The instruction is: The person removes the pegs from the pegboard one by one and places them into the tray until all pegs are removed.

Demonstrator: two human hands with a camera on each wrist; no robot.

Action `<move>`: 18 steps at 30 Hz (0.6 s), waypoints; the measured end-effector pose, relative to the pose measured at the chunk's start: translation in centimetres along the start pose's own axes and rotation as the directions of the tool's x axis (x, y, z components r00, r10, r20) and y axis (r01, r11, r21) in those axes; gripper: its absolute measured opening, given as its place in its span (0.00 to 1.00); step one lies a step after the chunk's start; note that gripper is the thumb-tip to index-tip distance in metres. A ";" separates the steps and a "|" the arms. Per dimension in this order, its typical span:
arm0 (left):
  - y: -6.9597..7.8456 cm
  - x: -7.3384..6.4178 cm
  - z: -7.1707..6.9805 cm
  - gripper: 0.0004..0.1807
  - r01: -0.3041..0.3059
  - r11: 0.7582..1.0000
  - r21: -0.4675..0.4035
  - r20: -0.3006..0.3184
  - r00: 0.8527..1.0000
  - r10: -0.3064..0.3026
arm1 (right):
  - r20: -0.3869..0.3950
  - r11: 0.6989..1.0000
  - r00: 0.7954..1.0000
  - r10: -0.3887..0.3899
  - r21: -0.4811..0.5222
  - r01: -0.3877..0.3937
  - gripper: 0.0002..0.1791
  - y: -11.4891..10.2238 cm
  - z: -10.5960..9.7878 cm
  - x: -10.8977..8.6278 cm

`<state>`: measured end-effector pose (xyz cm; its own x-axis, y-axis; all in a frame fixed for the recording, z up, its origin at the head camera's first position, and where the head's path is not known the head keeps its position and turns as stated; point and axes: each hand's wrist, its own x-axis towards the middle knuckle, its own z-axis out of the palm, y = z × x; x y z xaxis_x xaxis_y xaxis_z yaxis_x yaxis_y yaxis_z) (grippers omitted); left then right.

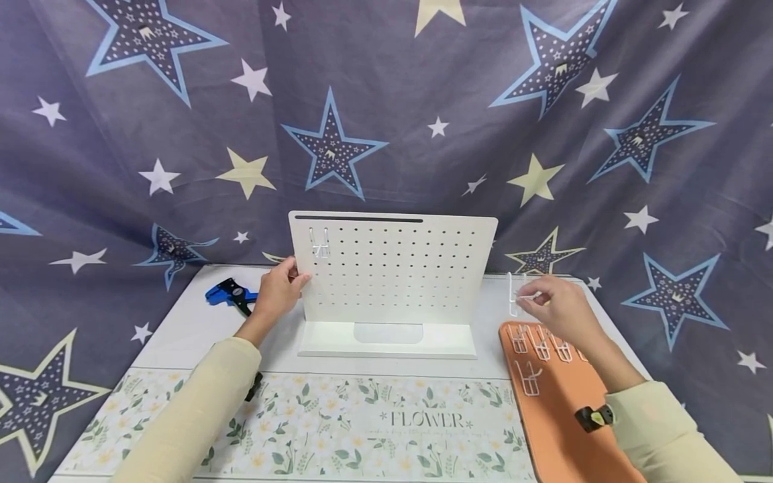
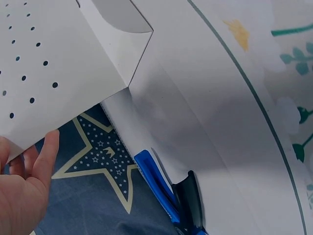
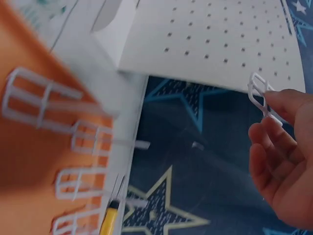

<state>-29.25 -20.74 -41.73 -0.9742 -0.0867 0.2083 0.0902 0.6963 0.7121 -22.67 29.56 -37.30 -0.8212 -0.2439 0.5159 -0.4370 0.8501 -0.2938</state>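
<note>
A white pegboard (image 1: 392, 285) stands upright on its base in the middle of the table. My left hand (image 1: 279, 290) grips its left edge, thumb on the front face; the left wrist view shows fingers (image 2: 50, 147) at that edge. One white wire hook (image 1: 321, 252) hangs in the board's upper left holes. To the right of the board, my right hand (image 1: 560, 307) pinches another white wire hook (image 1: 511, 295) between thumb and fingertips, above the table and apart from the board. In the right wrist view this hook (image 3: 252, 95) shows partly behind the thumb.
Several white wire hooks (image 1: 529, 379) lie on an orange tray (image 1: 564, 416) at the right. A blue and black hand tool (image 1: 228, 294) lies left of the board. The right wrist view shows a yellow-handled tool (image 3: 109, 221) near the tray. A star-patterned curtain (image 1: 386, 161) hangs behind.
</note>
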 end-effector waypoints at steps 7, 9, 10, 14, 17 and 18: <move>-0.1 0.0 0.0 0.13 0.019 1.000 -0.001 0.001 1.000 -0.019 | 0.085 0.998 0.995 0.059 -0.012 -0.058 0.05 2.5 -1.1 -2.6; -0.1 0.1 0.0 0.12 0.018 1.000 0.002 0.001 1.000 -0.018 | 0.112 0.998 0.991 0.070 -0.013 -0.069 0.05 3.2 -1.3 -3.3; -0.1 0.1 0.0 0.12 0.016 1.000 0.004 0.000 1.000 -0.016 | 0.121 0.998 0.990 0.070 -0.016 -0.069 0.05 3.6 -1.3 -3.7; 0.0 0.0 0.0 0.11 0.006 1.000 0.004 -0.003 1.000 -0.006 | 0.175 0.997 0.982 0.074 0.002 -0.076 0.04 5.0 -1.5 -5.0; 0.0 -0.1 0.0 0.11 -0.003 1.000 0.004 -0.005 1.000 0.003 | 0.215 0.996 0.973 0.081 0.015 -0.086 0.04 5.9 -1.7 -5.8; 0.0 -0.1 0.0 0.12 -0.005 1.000 0.005 -0.006 1.000 0.005 | 0.227 0.996 0.970 0.082 0.014 -0.087 0.05 6.2 -1.7 -6.1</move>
<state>-29.14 -20.72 -41.71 -0.9725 -0.0874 0.2159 0.0942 0.7001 0.7078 -19.75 37.12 -40.93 -0.9161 -0.2732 0.2936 -0.3688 0.8615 -0.3491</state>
